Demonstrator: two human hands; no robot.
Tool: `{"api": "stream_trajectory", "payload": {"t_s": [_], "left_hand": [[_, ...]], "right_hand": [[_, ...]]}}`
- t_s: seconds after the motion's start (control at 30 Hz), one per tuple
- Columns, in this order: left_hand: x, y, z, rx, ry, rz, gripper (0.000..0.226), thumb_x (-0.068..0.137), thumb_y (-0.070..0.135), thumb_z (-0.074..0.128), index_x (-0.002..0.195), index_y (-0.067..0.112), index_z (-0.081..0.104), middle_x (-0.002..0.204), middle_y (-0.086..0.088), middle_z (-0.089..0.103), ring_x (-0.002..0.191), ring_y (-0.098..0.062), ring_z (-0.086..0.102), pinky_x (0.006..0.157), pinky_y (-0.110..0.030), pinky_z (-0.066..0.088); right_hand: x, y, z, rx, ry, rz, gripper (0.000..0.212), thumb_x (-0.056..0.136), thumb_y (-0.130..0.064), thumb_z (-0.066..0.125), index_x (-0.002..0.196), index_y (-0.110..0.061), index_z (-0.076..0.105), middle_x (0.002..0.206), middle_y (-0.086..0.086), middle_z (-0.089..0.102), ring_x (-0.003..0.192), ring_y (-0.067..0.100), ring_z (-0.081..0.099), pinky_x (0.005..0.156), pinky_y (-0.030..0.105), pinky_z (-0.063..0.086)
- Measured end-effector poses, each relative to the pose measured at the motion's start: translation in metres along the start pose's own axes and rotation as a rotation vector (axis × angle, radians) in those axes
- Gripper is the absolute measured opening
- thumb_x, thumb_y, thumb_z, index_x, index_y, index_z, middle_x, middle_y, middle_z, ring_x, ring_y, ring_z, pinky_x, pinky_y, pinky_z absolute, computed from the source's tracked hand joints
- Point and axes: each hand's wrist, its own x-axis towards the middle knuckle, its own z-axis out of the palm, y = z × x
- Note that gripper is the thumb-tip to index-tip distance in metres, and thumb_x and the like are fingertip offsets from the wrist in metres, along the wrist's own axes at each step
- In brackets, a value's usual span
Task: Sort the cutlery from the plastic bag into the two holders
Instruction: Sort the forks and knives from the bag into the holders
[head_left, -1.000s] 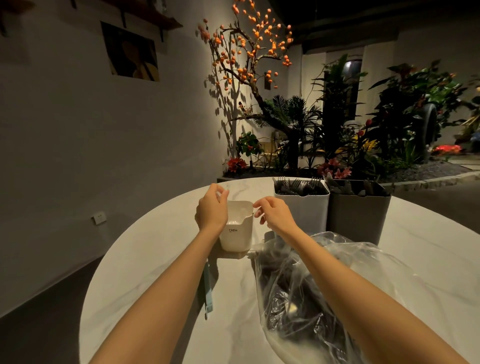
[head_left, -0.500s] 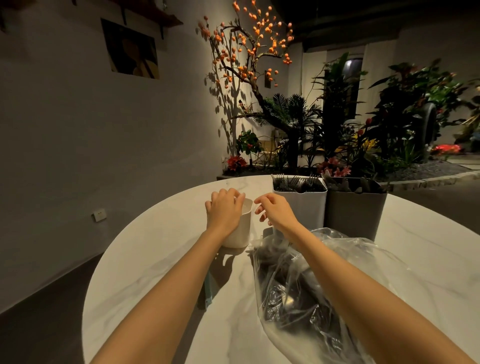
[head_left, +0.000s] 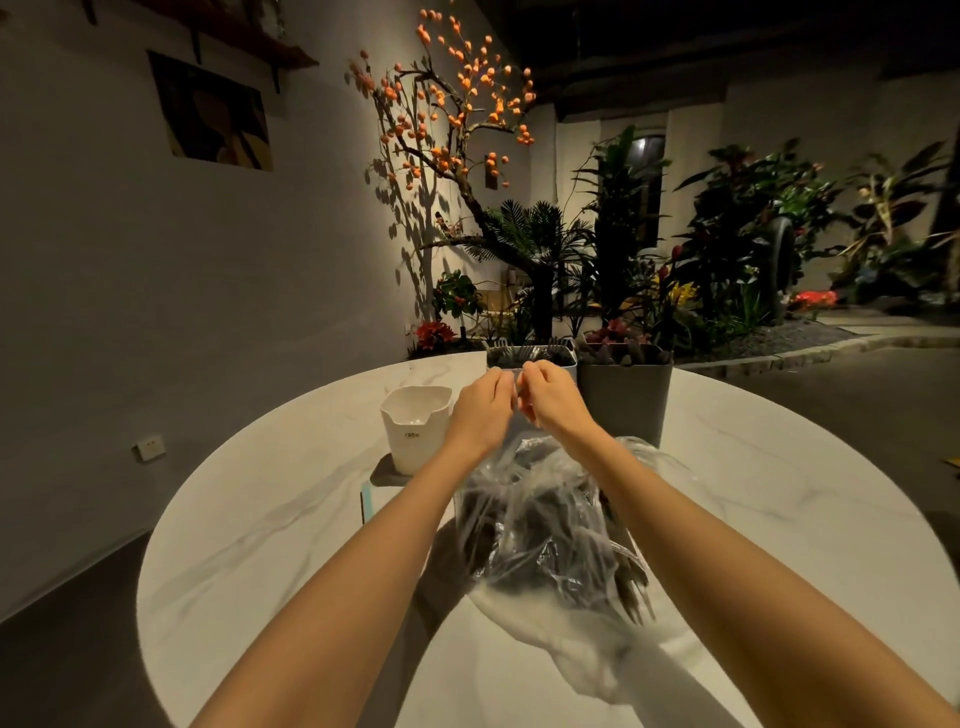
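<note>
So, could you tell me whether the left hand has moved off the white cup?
Yes. The left hand has left the white cup and moved right, meeting the right hand.

A single wide-angle view looks out from the person's head, facing forward and tilted down across the round desk (head_left: 270, 519). Both forearms run up from the bottom edge to the left hand (head_left: 480, 408) and right hand (head_left: 553, 400), which sit near mid-frame. Beyond the hands, the wall and indoor plants (head_left: 639, 260) fill the upper half.

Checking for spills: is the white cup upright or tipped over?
Upright: the white cup stands on its base on the table, open rim facing up.
</note>
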Motion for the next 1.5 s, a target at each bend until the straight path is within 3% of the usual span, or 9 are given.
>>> {"api": "stream_trajectory", "payload": {"t_s": [0.3, 0.47, 0.67, 0.77, 0.87, 1.0, 1.2, 1.37, 1.5], "left_hand": [[-0.036, 0.026, 0.027, -0.071, -0.045, 0.008, 0.040, 0.104, 0.021, 0.034, 0.066, 0.022, 0.043, 0.065, 0.002, 0.048, 0.064, -0.015, 0.045, 0.070, -0.044, 0.042], [-0.058, 0.025, 0.042, -0.078, -0.068, -0.015, 0.034, 0.103, 0.023, 0.039, 0.070, 0.019, 0.050, 0.066, 0.003, 0.052, 0.063, -0.013, 0.047, 0.067, -0.036, 0.042], [-0.074, 0.000, 0.053, 0.287, 0.001, -0.045, 0.017, 0.092, 0.038, 0.053, 0.086, 0.023, 0.060, 0.101, 0.002, 0.052, 0.102, -0.017, 0.046, 0.093, -0.039, 0.040], [-0.086, -0.020, 0.054, 0.391, 0.012, -0.074, 0.019, 0.089, 0.045, 0.056, 0.093, 0.027, 0.060, 0.107, 0.002, 0.045, 0.111, -0.019, 0.040, 0.099, -0.035, 0.033], [-0.087, -0.034, 0.053, 0.404, -0.045, -0.121, 0.022, 0.089, 0.049, 0.054, 0.099, 0.030, 0.058, 0.112, -0.001, 0.048, 0.117, -0.021, 0.041, 0.101, -0.039, 0.034], [-0.086, -0.035, 0.048, 0.416, -0.073, -0.128, 0.034, 0.090, 0.055, 0.051, 0.108, 0.029, 0.060, 0.120, -0.002, 0.049, 0.122, -0.022, 0.041, 0.103, -0.042, 0.036], [-0.089, -0.021, 0.043, 0.319, -0.306, -0.198, 0.086, 0.073, 0.079, 0.048, 0.142, 0.029, 0.040, 0.151, -0.007, 0.034, 0.140, -0.031, 0.028, 0.113, -0.053, 0.025], [-0.090, -0.028, 0.033, 0.107, -0.428, -0.184, 0.074, 0.087, 0.036, 0.067, 0.148, 0.023, 0.028, 0.155, -0.005, 0.029, 0.137, -0.026, 0.034, 0.112, -0.043, 0.032], [-0.093, -0.026, 0.023, -0.045, -0.453, -0.169, 0.068, 0.088, -0.011, 0.045, 0.147, 0.020, 0.031, 0.154, -0.004, 0.029, 0.126, -0.034, 0.046, 0.070, -0.019, 0.046]], "right_hand": [[-0.046, 0.007, -0.035, -0.030, 0.066, 0.009, 0.043, 0.100, -0.017, 0.036, 0.060, -0.016, 0.050, 0.060, 0.004, 0.053, 0.055, 0.016, 0.044, 0.058, 0.031, 0.033], [-0.075, 0.017, -0.050, -0.035, 0.089, 0.067, 0.043, 0.101, -0.014, 0.035, 0.061, -0.014, 0.053, 0.056, 0.003, 0.053, 0.054, 0.013, 0.046, 0.055, 0.027, 0.036], [-0.093, 0.048, -0.065, -0.297, 0.104, 0.206, 0.034, 0.093, -0.014, 0.038, 0.065, -0.007, 0.055, 0.066, 0.012, 0.057, 0.065, 0.026, 0.053, 0.063, 0.039, 0.046], [-0.101, 0.057, -0.069, -0.504, 0.057, 0.273, 0.038, 0.094, -0.015, 0.041, 0.057, -0.012, 0.039, 0.058, 0.004, 0.042, 0.054, 0.018, 0.038, 0.049, 0.029, 0.027], [-0.106, 0.064, -0.068, -0.609, -0.007, 0.324, 0.038, 0.095, -0.017, 0.042, 0.057, -0.014, 0.038, 0.058, 0.002, 0.042, 0.055, 0.018, 0.039, 0.049, 0.029, 0.027], [-0.113, 0.068, -0.065, -0.569, -0.142, 0.280, 0.026, 0.090, -0.013, 0.048, 0.064, -0.007, 0.050, 0.066, 0.007, 0.051, 0.064, 0.022, 0.045, 0.056, 0.030, 0.034], [-0.120, 0.064, -0.082, -0.376, -0.401, 0.278, 0.037, 0.091, -0.029, 0.061, 0.107, 0.004, 0.064, 0.090, 0.009, 0.059, 0.080, 0.018, 0.051, 0.074, 0.031, 0.042], [-0.121, 0.067, -0.080, -0.542, -0.435, 0.288, 0.035, 0.089, -0.029, 0.063, 0.110, -0.002, 0.059, 0.105, 0.014, 0.063, 0.092, 0.028, 0.058, 0.086, 0.039, 0.048], [-0.124, 0.063, -0.084, -0.602, -0.349, 0.295, 0.024, 0.090, -0.024, 0.061, 0.107, -0.009, 0.054, 0.104, 0.011, 0.055, 0.088, 0.025, 0.049, 0.072, 0.030, 0.040]]}}
